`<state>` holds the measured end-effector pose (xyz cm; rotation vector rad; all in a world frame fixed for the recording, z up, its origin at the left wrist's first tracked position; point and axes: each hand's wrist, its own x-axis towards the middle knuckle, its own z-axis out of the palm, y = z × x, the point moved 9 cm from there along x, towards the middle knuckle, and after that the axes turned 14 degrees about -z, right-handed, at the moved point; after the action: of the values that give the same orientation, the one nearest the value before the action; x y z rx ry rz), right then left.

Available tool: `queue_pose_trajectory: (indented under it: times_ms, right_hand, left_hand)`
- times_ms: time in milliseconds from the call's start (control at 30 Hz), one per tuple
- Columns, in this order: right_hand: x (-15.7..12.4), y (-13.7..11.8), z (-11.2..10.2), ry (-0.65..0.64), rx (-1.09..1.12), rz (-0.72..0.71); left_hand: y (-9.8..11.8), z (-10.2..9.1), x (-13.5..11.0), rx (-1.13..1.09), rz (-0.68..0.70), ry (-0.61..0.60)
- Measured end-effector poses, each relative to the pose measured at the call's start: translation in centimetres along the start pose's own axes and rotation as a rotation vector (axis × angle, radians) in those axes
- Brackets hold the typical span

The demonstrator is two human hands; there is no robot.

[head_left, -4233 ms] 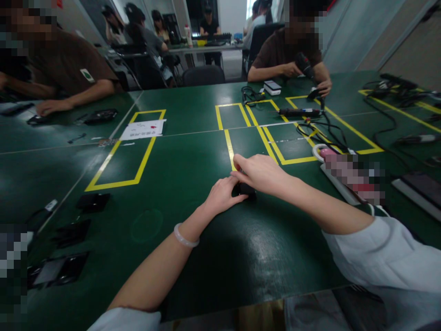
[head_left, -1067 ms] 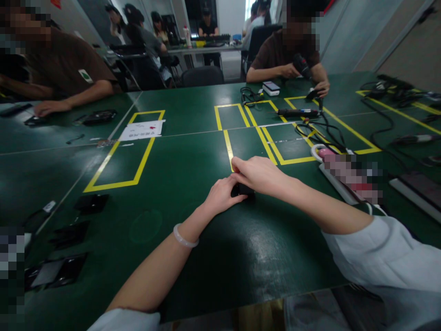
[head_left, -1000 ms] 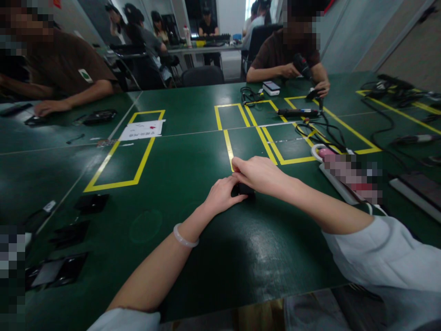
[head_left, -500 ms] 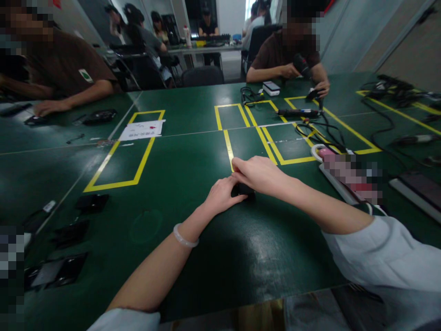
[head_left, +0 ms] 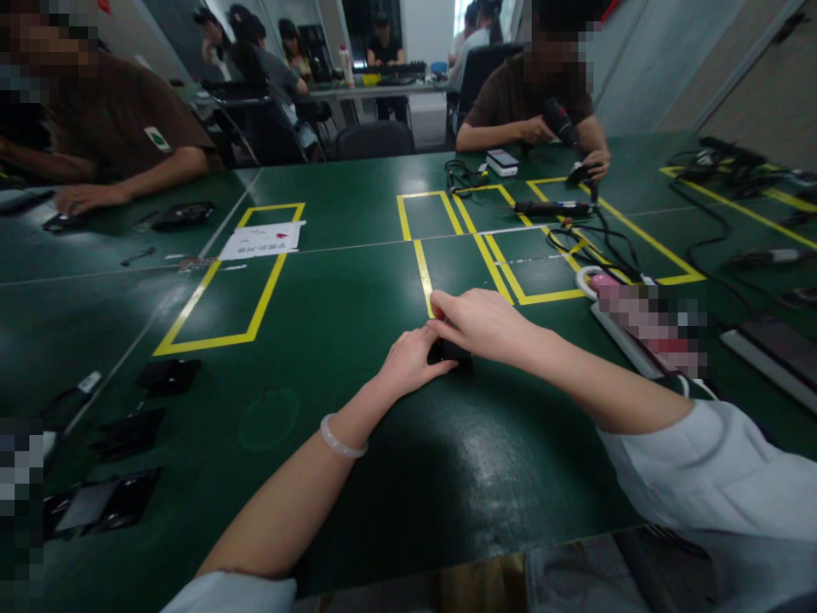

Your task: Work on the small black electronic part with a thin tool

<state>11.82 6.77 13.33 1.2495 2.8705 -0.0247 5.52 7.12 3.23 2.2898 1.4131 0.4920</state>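
Observation:
A small black block-like object (head_left: 457, 350) rests on the green table (head_left: 383, 477), largely covered by both hands. My left hand (head_left: 412, 361) is closed around its left side, with the thumb along the near edge and the fingers behind. Over its top lies my right hand (head_left: 477, 323), thumb and curled index finger pressed together in a pinch beside the left fingertips. Whatever sits between those right fingers is hidden. A pale bracelet (head_left: 343, 438) circles my left wrist.
Several black parts (head_left: 108, 502) lie at the left. Yellow tape (head_left: 268, 298) marks rectangles, one under a paper sheet (head_left: 263, 241). To the right are a phone-like slab (head_left: 775, 362), a black screwdriver-like tool (head_left: 554, 209) and cables (head_left: 613, 243). Across the table, a person (head_left: 523, 102) holds a black tool.

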Motion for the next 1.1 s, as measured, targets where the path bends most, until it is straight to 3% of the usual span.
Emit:
queue_pose_trajectory:
  times_ms: [800,1100]
  right_hand:
    - [0.03,0.27,0.15,0.061,0.039,-0.024]
    - [0.05,0.16,0.03,0.006,0.004,0.008]
  left_hand:
    - [0.15,-0.02,0.01,-0.013,0.03,-0.01]
    - [0.11,-0.08,-0.08,-0.005,0.022,-0.015]
